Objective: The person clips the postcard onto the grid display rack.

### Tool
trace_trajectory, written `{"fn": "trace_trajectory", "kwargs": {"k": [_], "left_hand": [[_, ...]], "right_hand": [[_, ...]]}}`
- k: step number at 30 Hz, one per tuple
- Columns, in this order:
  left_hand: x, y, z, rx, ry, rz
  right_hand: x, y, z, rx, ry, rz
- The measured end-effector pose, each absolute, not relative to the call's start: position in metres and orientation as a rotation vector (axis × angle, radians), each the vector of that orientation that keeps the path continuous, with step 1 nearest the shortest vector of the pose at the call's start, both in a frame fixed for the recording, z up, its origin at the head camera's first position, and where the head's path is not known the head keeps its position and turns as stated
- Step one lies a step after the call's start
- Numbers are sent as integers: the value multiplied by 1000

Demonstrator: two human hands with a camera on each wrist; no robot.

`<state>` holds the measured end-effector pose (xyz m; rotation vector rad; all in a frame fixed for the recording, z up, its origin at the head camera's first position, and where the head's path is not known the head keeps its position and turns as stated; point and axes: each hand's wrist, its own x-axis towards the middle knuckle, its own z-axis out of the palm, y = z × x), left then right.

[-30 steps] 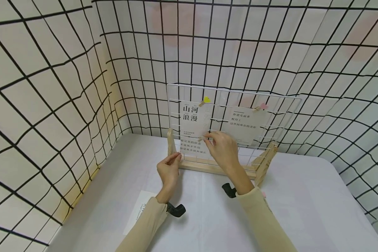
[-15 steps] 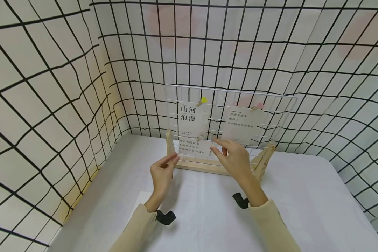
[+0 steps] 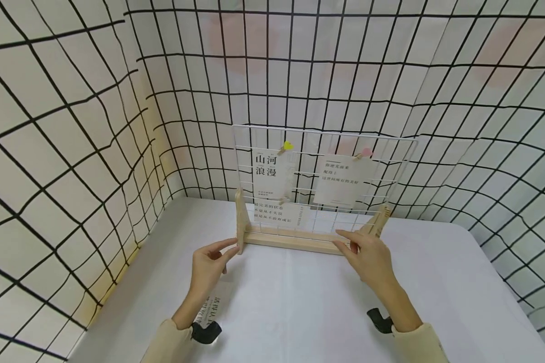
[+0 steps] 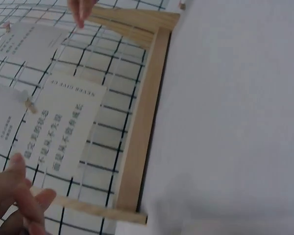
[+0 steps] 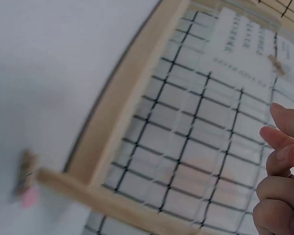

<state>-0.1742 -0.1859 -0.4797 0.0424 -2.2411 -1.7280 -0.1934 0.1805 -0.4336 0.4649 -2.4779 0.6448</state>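
Both hands are empty, fingers loosely bent. My left hand (image 3: 209,264) is beside the left wooden foot (image 3: 241,222) of a white wire grid rack; my right hand (image 3: 368,257) is in front of its right end. Three printed cards hang on the grid: an upper left card (image 3: 272,174) under a yellow-heart clothespin (image 3: 286,146), an upper right card (image 3: 338,189) under a pink-heart clothespin (image 3: 365,153), and a lower card (image 3: 272,213) with a small wooden clothespin (image 4: 30,105) at its top edge. The rack's wooden base bar (image 3: 295,243) lies along the white table.
Partly hidden by my left forearm, another printed card (image 3: 214,305) lies on the table (image 3: 290,312). A clothespin with a pink end (image 5: 27,176) lies near the rack's right foot. Black-lined fabric walls (image 3: 327,70) rise behind and beside.
My right hand has come off the small clothespin at the lower card and moved right and down. My left hand has left the card's lower left corner, moving left and down.
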Motion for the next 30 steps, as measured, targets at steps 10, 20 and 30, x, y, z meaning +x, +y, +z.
{"fn": "trace_trajectory", "kwargs": {"k": [10, 20, 30], "left_hand": [[-166, -256, -493, -195, -2760, -1223], [-162, -285, -507, -203, -2937, -1226], [-160, -293, -509, -216, -2939, -1263]], "right_hand": [[-164, 243, -474, 208, -2772, 644], [-154, 268, -498, 112, -2943, 604], [-157, 265, -506, 144, -2984, 624]]}}
